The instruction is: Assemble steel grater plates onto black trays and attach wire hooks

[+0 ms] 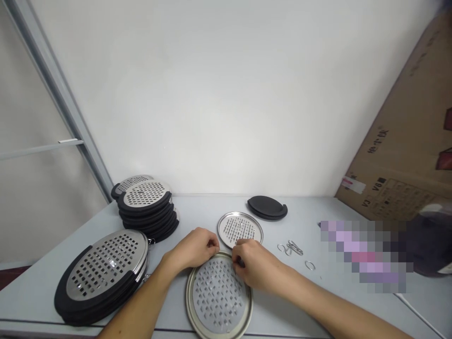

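Observation:
A round metal grater plate [221, 301] with raised teeth and a wide rim lies at the front of the table. At its upper left edge my left hand [199, 247] is closed, fingertips pinched at the rim. My right hand [252, 261] is curled closed over the upper right edge; what its fingers hold, if anything, is hidden. Just behind the hands lies a smaller-looking round grater plate [240, 229], partly covered by my right hand. Several wire rings [294, 248] lie loose to the right, with a single ring [310, 265] nearer me.
Black-rimmed graters stand in a tall stack [146, 212] at back left and a lower stack [102, 278] at front left. Black round holders [267, 207] lie by the back wall. A cardboard box [388, 165] leans at the right, near a blurred purple item [363, 256] and a white cable [416, 313].

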Motion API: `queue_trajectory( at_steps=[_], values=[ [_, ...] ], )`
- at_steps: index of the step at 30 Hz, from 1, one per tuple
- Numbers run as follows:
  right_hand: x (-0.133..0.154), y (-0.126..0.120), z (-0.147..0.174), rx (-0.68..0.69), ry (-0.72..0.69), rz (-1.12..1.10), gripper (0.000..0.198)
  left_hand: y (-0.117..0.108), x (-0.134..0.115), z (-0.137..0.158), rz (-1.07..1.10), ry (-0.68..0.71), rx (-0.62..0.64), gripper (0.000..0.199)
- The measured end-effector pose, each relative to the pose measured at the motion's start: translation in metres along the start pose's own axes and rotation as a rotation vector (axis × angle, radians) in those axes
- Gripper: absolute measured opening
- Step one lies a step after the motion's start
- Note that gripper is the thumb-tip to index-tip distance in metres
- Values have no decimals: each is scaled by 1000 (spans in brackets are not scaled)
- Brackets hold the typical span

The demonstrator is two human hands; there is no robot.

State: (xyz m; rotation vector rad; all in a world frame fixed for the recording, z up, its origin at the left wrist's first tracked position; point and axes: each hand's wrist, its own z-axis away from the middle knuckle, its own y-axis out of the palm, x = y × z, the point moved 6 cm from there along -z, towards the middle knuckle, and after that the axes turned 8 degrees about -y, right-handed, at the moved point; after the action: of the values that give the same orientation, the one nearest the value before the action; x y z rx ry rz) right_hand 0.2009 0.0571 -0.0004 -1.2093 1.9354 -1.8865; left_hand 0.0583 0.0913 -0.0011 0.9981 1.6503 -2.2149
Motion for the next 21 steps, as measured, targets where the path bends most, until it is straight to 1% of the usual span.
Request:
queue_trajectory(
  at_steps=[5,12,16,21],
  values=[
    [1,-1,2,22,-24,77,18,2,-5,3,-4,15,61,22],
    [3,-3,2,54,-32,196,15,4,-6,3,-8,9,90,24],
    [4,-2,1,59,-40,212,17,4,-6,4,-8,-1,96,25],
    [5,-1,1,65,-57,177,16,2,-8,4,9,25,123,25]
  ],
)
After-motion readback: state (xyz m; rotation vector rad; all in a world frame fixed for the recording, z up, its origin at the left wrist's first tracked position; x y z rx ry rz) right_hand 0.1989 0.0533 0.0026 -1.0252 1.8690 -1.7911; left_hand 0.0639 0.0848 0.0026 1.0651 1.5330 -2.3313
